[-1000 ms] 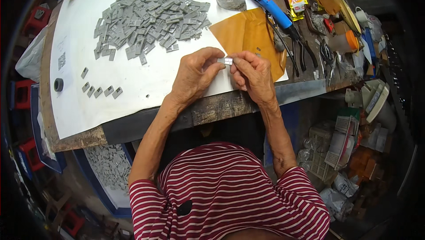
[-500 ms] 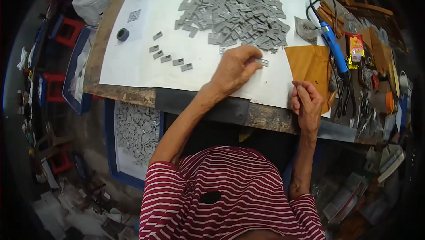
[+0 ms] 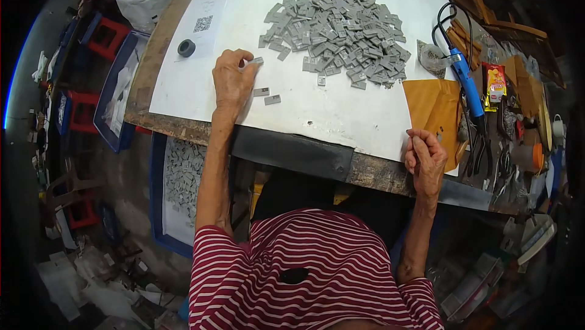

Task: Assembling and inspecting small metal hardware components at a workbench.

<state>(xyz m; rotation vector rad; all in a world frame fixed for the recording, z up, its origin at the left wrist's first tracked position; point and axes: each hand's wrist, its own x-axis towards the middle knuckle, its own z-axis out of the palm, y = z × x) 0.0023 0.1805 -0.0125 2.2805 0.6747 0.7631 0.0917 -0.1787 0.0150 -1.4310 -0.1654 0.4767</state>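
White sheet (image 3: 341, 108) covers the bench (image 3: 183, 126); grey pile (image 3: 341, 38) at its far middle. Left hand (image 3: 231, 80), left of pile, pinches one grey piece (image 3: 253, 61) above two laid pieces (image 3: 266, 95): likely the laying-out step; next calls for neat alignment. Right hand (image 3: 426, 159) loosely curled, apparently empty, near the brown envelope (image 3: 434, 111). Black ring (image 3: 186, 48) far left, clear of the row.

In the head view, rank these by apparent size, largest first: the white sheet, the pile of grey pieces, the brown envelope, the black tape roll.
1. White sheet
2. Pile of grey pieces
3. Brown envelope
4. Black tape roll
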